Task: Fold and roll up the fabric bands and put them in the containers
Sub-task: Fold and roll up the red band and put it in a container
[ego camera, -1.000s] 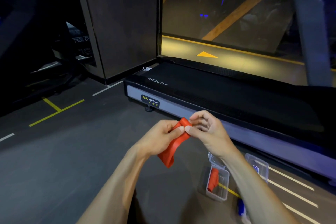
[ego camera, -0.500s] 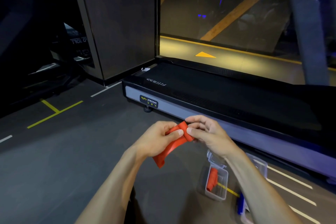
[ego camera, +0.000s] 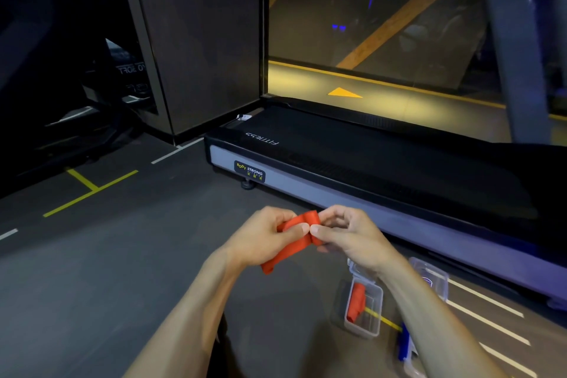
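An orange-red fabric band [ego camera: 295,235] is held in the air in front of me. My left hand [ego camera: 266,238] grips its flat length, and the loose tail hangs down below that hand. My right hand [ego camera: 346,235] pinches the rolled end between thumb and fingers, thumbs almost touching. On the floor below my right forearm stands an open clear container [ego camera: 376,313] with a rolled orange band [ego camera: 356,305] in it. A second clear container [ego camera: 429,278] lies just beyond my forearm, partly hidden.
A treadmill deck [ego camera: 352,169] runs across the floor just beyond my hands, with its upright post [ego camera: 515,55] at the right. A blue object [ego camera: 402,344] lies at the lower right beside my forearm. Grey floor with painted lines spreads to the left.
The roll at the band's end has grown and the hanging tail has become shorter. Both hands have dropped slightly in view while keeping hold of the band.
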A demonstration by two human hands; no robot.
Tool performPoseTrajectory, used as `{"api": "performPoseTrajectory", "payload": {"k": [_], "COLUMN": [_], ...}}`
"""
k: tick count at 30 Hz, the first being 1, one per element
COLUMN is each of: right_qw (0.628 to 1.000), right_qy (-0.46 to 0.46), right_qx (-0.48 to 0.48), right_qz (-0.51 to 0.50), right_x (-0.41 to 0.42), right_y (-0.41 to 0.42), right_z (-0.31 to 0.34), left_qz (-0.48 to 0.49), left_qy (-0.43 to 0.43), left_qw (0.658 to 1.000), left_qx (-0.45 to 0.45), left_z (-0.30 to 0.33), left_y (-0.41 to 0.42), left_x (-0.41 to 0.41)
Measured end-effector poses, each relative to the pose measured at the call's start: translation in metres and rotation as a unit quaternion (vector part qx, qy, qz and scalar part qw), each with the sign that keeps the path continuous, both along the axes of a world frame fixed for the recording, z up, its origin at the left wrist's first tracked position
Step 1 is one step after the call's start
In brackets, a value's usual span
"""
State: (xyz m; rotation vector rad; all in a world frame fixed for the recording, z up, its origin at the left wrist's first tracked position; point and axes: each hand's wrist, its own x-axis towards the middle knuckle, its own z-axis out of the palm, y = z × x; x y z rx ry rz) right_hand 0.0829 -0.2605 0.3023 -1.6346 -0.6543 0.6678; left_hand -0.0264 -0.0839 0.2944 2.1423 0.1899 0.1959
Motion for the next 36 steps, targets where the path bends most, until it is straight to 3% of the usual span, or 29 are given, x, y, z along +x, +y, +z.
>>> {"api": "performPoseTrajectory", "payload": {"k": [9, 15, 30, 36], "right_qw": [0.999, 0.998, 0.999, 0.997], "right_qy": [-0.037, 0.028, 0.007, 0.063], "right_qx": [0.026, 0.021, 0.028, -0.01], "right_qz": [0.005, 0.049, -0.021, 0.048], "right_x": [-0.002, -0.006, -0.005, -0.01], "right_y": [0.004, 0.002, 0.005, 0.003], "right_z": [0.002, 0.007, 0.004, 0.006], "left_qz": [-0.021, -0.01, -0.011, -0.026], "left_qy": [-0.019, -0.035, -0.029, -0.052], "left_qw": [0.999, 0.999, 0.999, 0.998], "left_qx": [-0.017, -0.009, -0.012, -0.037], "left_z": [0.001, 0.0, -0.002, -0.001], "left_y": [0.002, 0.005, 0.005, 0.008], "left_x": [0.0, 0.0, 0.0, 0.0]}}
